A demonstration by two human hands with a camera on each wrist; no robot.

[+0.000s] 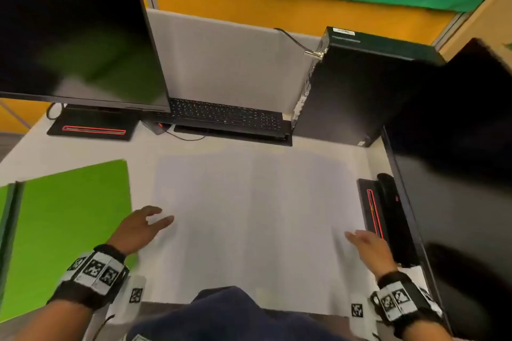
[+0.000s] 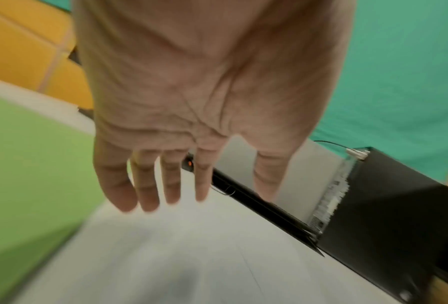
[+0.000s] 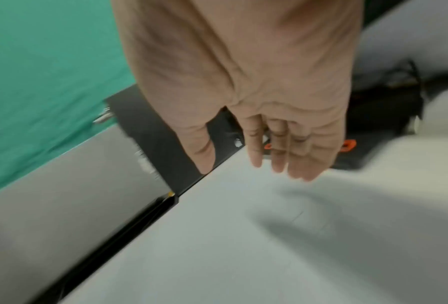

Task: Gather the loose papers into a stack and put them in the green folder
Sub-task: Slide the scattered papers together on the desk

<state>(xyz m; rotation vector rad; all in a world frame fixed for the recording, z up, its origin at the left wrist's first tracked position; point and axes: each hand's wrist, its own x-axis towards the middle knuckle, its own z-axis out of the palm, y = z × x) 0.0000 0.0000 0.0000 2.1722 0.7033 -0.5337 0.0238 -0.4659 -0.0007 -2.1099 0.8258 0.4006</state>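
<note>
At nine o'clock on the desk (image 1: 83,151) lies the green folder (image 1: 74,219), flat, its right edge just beside the papers (image 1: 249,216). Above it, at ten o'clock, stands a dark monitor (image 1: 77,44) on its base. Toward seven o'clock the left hand (image 1: 138,227) hovers at the papers' left edge, fingers (image 2: 144,191) spread and straight, holding nothing. White papers cover the centre of the desk; blur hides how many sheets there are. Beyond them, at twelve o'clock, sits a black keyboard (image 1: 227,115). Near four o'clock the right hand (image 1: 370,248) reaches over the papers' right edge, fingers (image 3: 277,152) straight and close together, empty. A black computer case (image 1: 357,91) stands at two o'clock.
</note>
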